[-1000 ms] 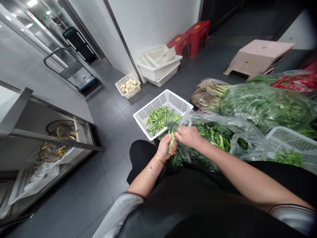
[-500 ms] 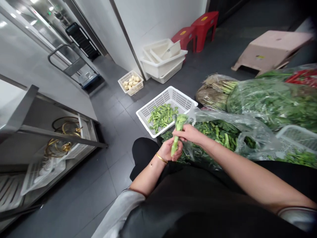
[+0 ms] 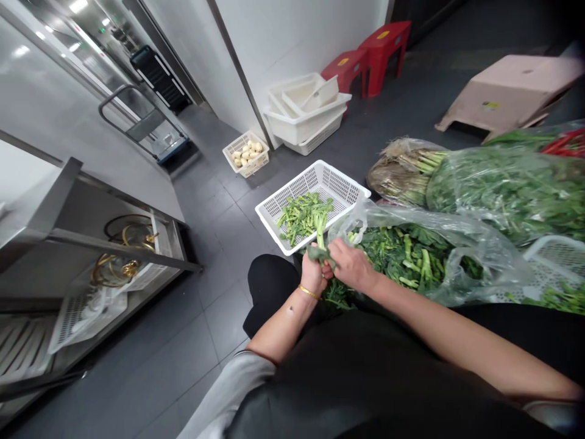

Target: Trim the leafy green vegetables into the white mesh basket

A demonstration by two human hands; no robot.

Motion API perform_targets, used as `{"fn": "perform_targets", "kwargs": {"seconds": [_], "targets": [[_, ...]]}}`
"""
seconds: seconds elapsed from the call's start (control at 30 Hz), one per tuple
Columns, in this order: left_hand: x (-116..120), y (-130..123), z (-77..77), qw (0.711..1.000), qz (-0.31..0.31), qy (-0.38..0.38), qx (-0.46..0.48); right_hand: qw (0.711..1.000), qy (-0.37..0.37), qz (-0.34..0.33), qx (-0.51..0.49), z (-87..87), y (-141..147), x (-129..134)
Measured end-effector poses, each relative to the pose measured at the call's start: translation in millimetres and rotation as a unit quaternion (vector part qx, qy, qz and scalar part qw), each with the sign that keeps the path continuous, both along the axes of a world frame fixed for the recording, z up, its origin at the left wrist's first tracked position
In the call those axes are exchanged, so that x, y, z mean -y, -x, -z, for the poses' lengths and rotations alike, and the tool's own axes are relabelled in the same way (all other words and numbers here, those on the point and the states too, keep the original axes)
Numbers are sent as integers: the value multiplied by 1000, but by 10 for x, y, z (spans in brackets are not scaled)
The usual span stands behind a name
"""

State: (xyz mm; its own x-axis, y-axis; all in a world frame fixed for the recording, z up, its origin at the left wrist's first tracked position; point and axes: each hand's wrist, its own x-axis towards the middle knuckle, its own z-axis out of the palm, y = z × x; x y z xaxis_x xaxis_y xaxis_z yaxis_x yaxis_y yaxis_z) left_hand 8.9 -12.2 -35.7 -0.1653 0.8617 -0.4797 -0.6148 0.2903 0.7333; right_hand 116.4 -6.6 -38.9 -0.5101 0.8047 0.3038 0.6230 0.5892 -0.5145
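Grey floor (image 3: 196,341); yellow label (image 3: 491,105) on pink stool (image 3: 525,85) too small to read. Stalk (image 3: 320,235) near basket (image 3: 292,190), left hand (image 3: 313,273) clamped round it; right hand (image 3: 353,266) alongside, fingertips hidden, cannot tell grip. Peppers (image 3: 569,144) cut off, right edge.

Ceiling lights (image 3: 78,6) glare at upper left; the top-right corner is dark and blurred.

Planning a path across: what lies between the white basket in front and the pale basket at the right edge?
In the head view, the clear bag with leafy greens lies between the white basket and the pale basket.
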Motion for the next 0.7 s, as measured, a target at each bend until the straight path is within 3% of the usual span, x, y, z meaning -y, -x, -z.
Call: {"fn": "perform_targets", "kwargs": {"seconds": [0.1, 0.17, 0.27, 0.37, 0.47, 0.57, 0.63, 0.7], "targets": [[-91, 238, 26, 1000, -27, 3, -12, 982, 23, -147, 120, 159, -73, 322], [-92, 368, -8, 999, 49, -3, 13, 956, 99, -200, 191, 226, -153, 356], [3, 413, -87, 982, 170, -45, 63, 934, 230, -175, 211, 100, -283, 37], [111, 295, -135, 974, 208, -86, 33, 958, 277, -70, 26, -247, -341, -424], [134, 115, -127, 967, 234, -102, 3, 981, 191, 37, -10, -500, -277, -610], [65, -9, -90, 976, 204, -80, 11, 992, 45, 85, 87, -499, -172, -371], [1, -8, -85, 987, 150, -56, 16, 990, -10, 45, 136, -435, -152, -75], [-46, 67, -112, 991, 127, -41, 32, 985, -4, -57, 165, -405, -202, 172]]}}
